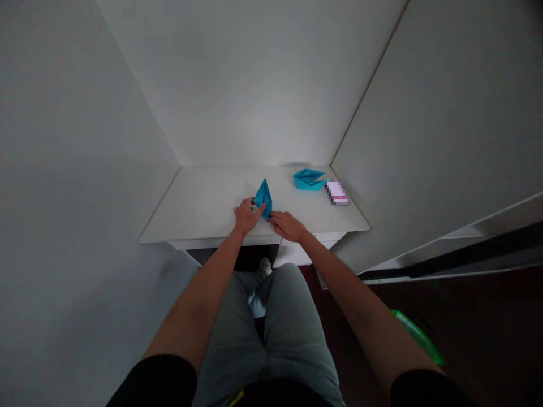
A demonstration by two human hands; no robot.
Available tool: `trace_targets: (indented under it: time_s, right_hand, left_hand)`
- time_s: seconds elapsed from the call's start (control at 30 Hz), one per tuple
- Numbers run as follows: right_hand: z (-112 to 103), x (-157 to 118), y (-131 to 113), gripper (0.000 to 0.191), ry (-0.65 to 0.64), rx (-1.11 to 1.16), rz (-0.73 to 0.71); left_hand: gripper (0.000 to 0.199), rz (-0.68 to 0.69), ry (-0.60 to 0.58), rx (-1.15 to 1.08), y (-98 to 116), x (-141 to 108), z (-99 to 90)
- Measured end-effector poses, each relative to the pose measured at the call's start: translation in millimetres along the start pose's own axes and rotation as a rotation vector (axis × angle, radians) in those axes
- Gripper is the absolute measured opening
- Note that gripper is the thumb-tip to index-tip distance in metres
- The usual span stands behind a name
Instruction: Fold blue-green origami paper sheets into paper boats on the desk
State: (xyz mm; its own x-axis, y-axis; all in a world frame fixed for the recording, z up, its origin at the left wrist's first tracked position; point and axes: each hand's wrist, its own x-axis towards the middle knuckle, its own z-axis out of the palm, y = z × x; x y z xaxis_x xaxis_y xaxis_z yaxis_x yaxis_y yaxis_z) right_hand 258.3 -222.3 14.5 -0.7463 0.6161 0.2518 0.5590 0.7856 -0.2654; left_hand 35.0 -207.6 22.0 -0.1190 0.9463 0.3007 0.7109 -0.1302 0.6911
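A piece of folded blue paper [263,195] with a pointed top stands between my hands over the white tabletop. My left hand [246,214] grips its left side, the thumb across the front and the other fingers partly hidden behind. At its lower right corner, my right hand [287,225] pinches the paper between closed fingertips. Farther right on the table lies a blue paper boat [309,180], apart from both hands.
A phone [337,192], its screen blurred out, lies beside the boat near the right wall. The white table [199,198] is bounded by walls at the back and both sides. A green-rimmed object [418,336] sits on the dark floor at lower right.
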Motion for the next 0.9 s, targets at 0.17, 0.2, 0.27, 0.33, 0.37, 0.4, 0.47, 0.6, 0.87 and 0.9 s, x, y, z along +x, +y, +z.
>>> trace_targets:
  time_s: [0.17, 0.2, 0.27, 0.33, 0.37, 0.4, 0.47, 0.6, 0.87, 0.9]
  right_hand:
    - [-5.4, -4.7, -0.6, 0.036, -0.016, 0.059, -0.042]
    - [-6.0, -5.0, -0.8, 0.036, 0.001, 0.080, -0.038]
    - [-6.9, -5.2, -0.5, 0.038, 0.060, 0.135, -0.015]
    - [-7.0, -4.8, 1.7, 0.041, 0.145, 0.198, 0.041]
    - [-6.5, -4.2, 3.7, 0.043, 0.186, 0.223, 0.085]
    - [-5.5, -3.3, 6.1, 0.043, 0.221, 0.239, 0.137]
    - [-2.1, -0.4, 12.1, 0.041, 0.270, 0.244, 0.251]
    - [7.5, 8.6, 24.7, 0.038, 0.369, 0.209, 0.419]
    - [10.9, 18.0, 32.3, 0.045, 0.405, 0.292, 0.604]
    - [10.4, 18.0, 31.8, 0.044, 0.401, 0.293, 0.602]
  left_hand:
    - [0.025, -0.027, -0.092, 0.024, 1.7, 4.0, 1.3]
    - [0.025, -0.037, -0.094, 0.016, 1.2, 4.8, 1.7]
    - [0.026, -0.053, -0.099, -0.019, -0.6, 6.0, 2.2]
    - [0.025, -0.065, -0.103, -0.074, -3.0, 6.6, 2.7]
    - [0.023, -0.069, -0.104, -0.108, -4.1, 6.7, 3.1]
    - [0.023, -0.073, -0.103, -0.144, -5.1, 6.7, 3.5]
    - [0.023, -0.087, -0.103, -0.211, -6.5, 6.5, 4.3]
    - [0.022, -0.081, -0.133, -0.288, -6.3, 5.4, 3.3]
    - [0.008, -0.019, -0.188, -0.254, -1.3, 2.4, -2.2]
    - [0.007, -0.014, -0.181, -0.246, -0.6, 2.1, -2.3]
